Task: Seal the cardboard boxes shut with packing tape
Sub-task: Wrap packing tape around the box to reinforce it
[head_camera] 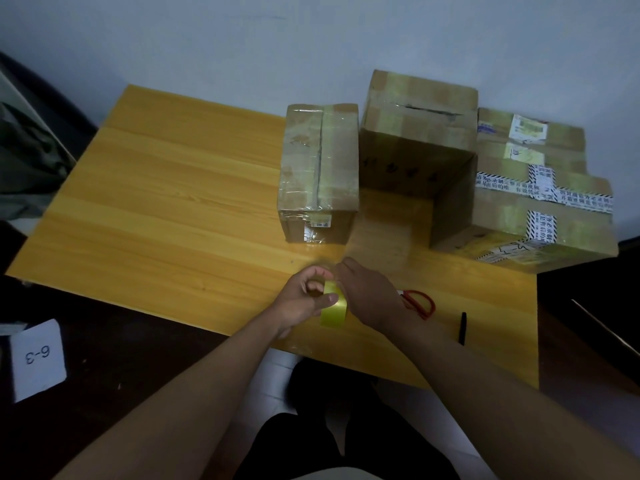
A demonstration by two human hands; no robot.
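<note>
Your left hand (304, 299) has its fingers and thumb curled around the yellow roll of tape (334, 308), holding it just above the near edge of the bench (166, 188). Your right hand (370, 292) reaches in from the other side and touches the top of the roll; its fingertips are hidden behind the roll and the left hand, so you cannot tell whether that grip is pinching the tape or only resting on it.

Three cardboard boxes sit at the far right of the bench. The small box (318, 171) stands nearest you, its flaps down and a strip of clear tape running along the top seam. The tall box (419, 133) just beside it is closed, with a dark slit showing along its top seam. The wide box (540, 192) touches the tall one and carries printed tape and labels. All are closed, so their contents stay hidden.

Red-handled scissors (420, 303) lie beside your right wrist, and a black pen (463, 327) lies near them.
</note>
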